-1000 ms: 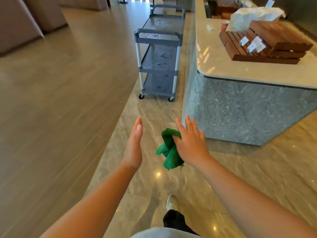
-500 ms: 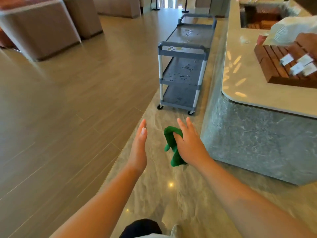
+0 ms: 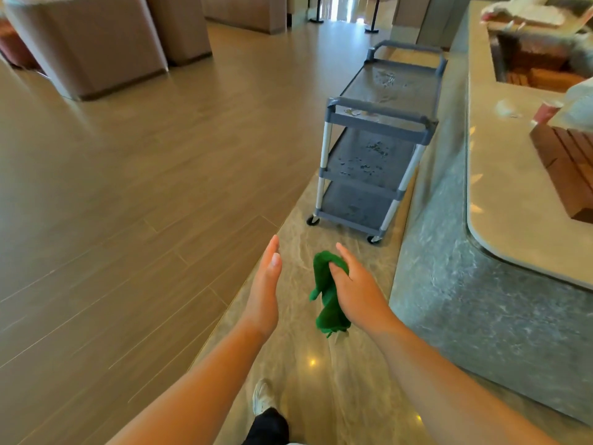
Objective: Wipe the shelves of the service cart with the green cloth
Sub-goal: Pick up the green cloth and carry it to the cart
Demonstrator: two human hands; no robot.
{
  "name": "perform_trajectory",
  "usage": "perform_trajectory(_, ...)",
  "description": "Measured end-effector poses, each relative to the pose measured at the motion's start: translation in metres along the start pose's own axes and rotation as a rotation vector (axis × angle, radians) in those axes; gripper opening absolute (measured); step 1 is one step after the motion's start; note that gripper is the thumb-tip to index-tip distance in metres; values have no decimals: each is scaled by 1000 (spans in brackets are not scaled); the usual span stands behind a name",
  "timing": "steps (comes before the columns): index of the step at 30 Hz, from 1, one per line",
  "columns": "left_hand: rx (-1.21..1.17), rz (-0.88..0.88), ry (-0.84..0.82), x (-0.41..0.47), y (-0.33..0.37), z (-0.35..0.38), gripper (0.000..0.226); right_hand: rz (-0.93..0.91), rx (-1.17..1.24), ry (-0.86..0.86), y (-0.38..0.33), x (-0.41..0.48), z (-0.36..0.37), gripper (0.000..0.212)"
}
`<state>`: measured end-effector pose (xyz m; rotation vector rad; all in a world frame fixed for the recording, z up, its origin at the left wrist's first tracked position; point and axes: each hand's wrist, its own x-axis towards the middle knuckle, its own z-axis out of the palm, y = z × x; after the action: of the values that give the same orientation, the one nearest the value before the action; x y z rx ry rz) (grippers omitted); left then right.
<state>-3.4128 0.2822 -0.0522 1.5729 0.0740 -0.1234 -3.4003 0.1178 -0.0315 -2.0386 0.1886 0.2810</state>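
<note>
Green cloth (image 3: 327,297) bunched in my right hand (image 3: 359,293), hanging down. Grey three-shelf service cart (image 3: 372,155) ahead, upright on wheels, shelves spotted.

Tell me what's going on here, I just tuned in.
A person is walking along a marble strip of floor toward a grey three-shelf service cart parked beside a stone counter. The right hand holds a bunched green cloth; the left hand is open and empty. The cart's shelves show spots and smears, and no wiping has begun: both hands are short of the cart.
</note>
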Motion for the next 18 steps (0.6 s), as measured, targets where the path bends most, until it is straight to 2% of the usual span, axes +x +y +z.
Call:
perform_trajectory(5, -63, -25, -5, 73, 18, -50, 88, 58, 19, 0, -47, 66, 27, 51)
perform_trajectory(9, -73, 0, 6, 121, 26, -85, 117, 60, 45, 11, -77, 110, 48, 51)
perform_trajectory(15, -102, 16, 22, 167, 36, -118, 119, 83, 105, 17, -114, 163, 72, 48)
perform_trajectory(18, -117, 5, 36, 187, 37, -132, 112, 94, 104, 11, -124, 192, 85, 48)
